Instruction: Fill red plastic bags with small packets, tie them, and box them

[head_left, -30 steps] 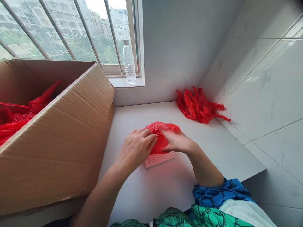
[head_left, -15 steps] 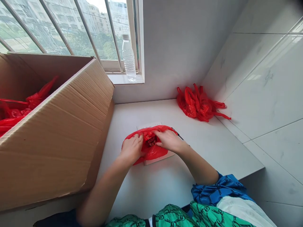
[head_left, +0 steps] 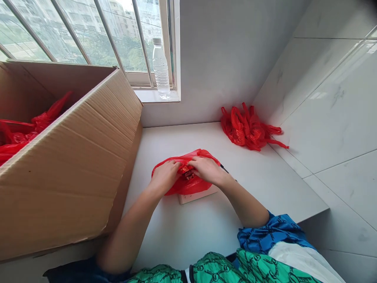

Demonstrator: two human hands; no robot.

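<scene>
A thin red plastic bag (head_left: 188, 190) lies in front of me, over a flat pale book or box (head_left: 197, 195) whose front edge shows. Through the bag's mouth a small dark packet with print (head_left: 188, 173) is visible. My left hand (head_left: 166, 175) is closed on the bag's left side, its fingertips folded into the film. From the right, my right hand (head_left: 206, 169) grips the bag's edge with bent fingers close to the packet. A thin black pen-like stick (head_left: 224, 168) pokes out beyond my right hand.
On the left stands a large cardboard box (head_left: 73, 169) with red bags (head_left: 32, 131) inside. A heap of red plastic bags (head_left: 250, 129) lies at the table's (head_left: 165, 139) back right corner. A clear bottle (head_left: 161, 70) stands on the windowsill.
Both hands have come slightly closer together on the bag. Its far edge has risen and its front edge has drawn back, showing more of the pale object. The view has shifted slightly.
</scene>
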